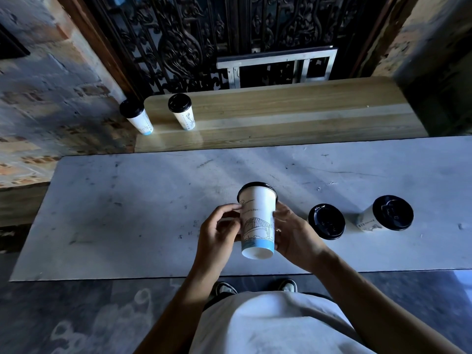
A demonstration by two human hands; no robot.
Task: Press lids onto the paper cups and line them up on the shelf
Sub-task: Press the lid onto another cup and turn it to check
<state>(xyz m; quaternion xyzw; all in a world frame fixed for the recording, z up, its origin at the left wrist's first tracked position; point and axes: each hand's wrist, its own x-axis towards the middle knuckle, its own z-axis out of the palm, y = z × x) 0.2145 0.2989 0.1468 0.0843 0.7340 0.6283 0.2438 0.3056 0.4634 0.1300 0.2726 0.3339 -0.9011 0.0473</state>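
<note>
A lidded paper cup (258, 221) is held tilted above the white surface (127, 213), its black lid (256, 186) pointing away, base toward the person. The left hand (217, 236) and right hand (293, 233) grip its sides. Two more lidded cups (327, 221) (383, 214) stand to the right. On the wooden shelf (293, 116) beyond, two capped cups (135, 116) (181, 111) stand at its left end.
</note>
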